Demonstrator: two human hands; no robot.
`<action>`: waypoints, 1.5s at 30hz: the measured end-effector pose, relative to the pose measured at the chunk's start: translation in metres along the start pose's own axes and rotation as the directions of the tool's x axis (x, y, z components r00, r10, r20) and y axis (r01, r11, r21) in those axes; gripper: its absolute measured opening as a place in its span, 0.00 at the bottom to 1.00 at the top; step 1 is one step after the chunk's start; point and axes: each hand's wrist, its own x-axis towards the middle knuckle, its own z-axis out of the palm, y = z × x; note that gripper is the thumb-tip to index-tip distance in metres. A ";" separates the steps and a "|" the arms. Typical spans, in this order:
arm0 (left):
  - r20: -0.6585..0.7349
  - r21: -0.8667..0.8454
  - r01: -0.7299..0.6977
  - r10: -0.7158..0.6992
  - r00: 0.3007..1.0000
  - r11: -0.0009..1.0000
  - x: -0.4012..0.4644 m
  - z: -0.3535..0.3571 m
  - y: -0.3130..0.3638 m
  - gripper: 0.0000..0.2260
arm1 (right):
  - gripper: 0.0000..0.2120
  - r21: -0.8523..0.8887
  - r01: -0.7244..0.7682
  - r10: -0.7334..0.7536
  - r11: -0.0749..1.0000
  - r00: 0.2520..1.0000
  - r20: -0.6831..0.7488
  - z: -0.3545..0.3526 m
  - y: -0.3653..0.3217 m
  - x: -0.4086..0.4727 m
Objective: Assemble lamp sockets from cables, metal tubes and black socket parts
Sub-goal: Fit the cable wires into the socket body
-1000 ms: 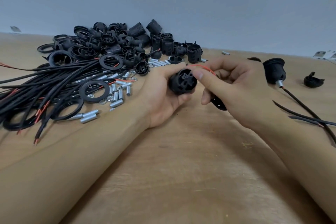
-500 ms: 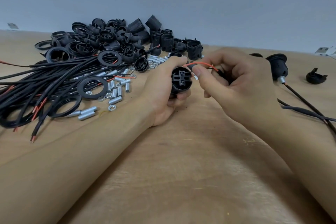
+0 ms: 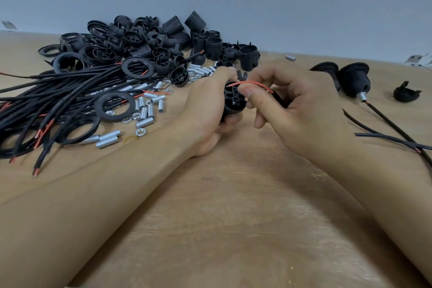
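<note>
My left hand [image 3: 205, 110] grips the socket insert [image 3: 234, 100]; my right hand [image 3: 301, 110], at three o'clock, pinches the red wire [image 3: 253, 83], best fed straight into its terminal.

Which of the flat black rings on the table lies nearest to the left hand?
The flat black ring beside the loose metal tubes, nearest the left hand. The other rings lie farther left or back by the pile.

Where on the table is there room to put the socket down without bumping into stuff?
The biggest bare patch of table lies near the person, between the two forearms. A smaller one sits far right, between the finished socket and the loose black cap. The left side is crowded: cables, metal tubes and the pile of black parts.
</note>
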 end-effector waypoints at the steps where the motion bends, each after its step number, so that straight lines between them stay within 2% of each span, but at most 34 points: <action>1: 0.014 0.003 0.001 -0.001 1.000 1.000 0.000 0.000 0.000 0.12 | 0.04 0.005 -0.002 0.002 1.000 1.000 0.002 0.000 0.001 0.000; 6: 0.058 0.010 0.030 -0.030 0.998 1.000 -0.001 -0.001 0.000 0.15 | 0.06 0.003 -0.021 0.021 1.000 1.000 0.020 0.002 0.006 -0.001; 11: 0.090 -0.004 0.042 -0.041 0.995 0.999 -0.002 -0.001 -0.001 0.17 | 0.07 0.105 -0.045 0.044 0.993 0.999 0.003 0.008 0.003 -0.004; 22: 0.078 0.062 0.015 -0.019 0.997 0.998 0.000 -0.001 -0.004 0.17 | 0.09 -0.010 0.010 -0.010 1.000 1.000 0.021 0.006 0.004 -0.003; 27: 0.116 0.024 0.036 -0.039 0.992 0.999 0.002 -0.003 0.000 0.14 | 0.06 0.206 -0.178 0.183 0.962 0.983 -0.006 0.008 0.004 0.002; 30: 0.190 -0.022 0.031 -0.027 0.981 0.999 0.002 -0.007 0.004 0.13 | 0.06 0.300 -0.233 0.231 0.925 0.972 0.044 0.009 0.003 0.001; 33: 0.213 -0.041 0.043 -0.034 0.976 0.998 0.002 -0.009 0.004 0.18 | 0.04 0.331 -0.242 0.228 0.912 0.970 0.080 0.006 0.004 0.000; 36: 0.181 -0.048 0.040 -0.031 0.983 0.998 0.001 -0.009 0.005 0.09 | 0.01 0.295 -0.207 0.200 0.933 0.978 0.051 0.003 0.005 0.002; 41: 0.146 -0.051 0.051 -0.043 0.988 0.997 0.000 -0.008 0.004 0.09 | 0.00 0.275 -0.176 0.170 0.945 0.984 0.047 0.002 0.003 0.001; 45: 0.140 -0.079 0.025 -0.014 0.990 0.997 0.000 -0.006 0.006 0.08 | 0.06 0.329 -0.175 0.185 0.928 0.983 0.002 -0.001 -0.002 0.004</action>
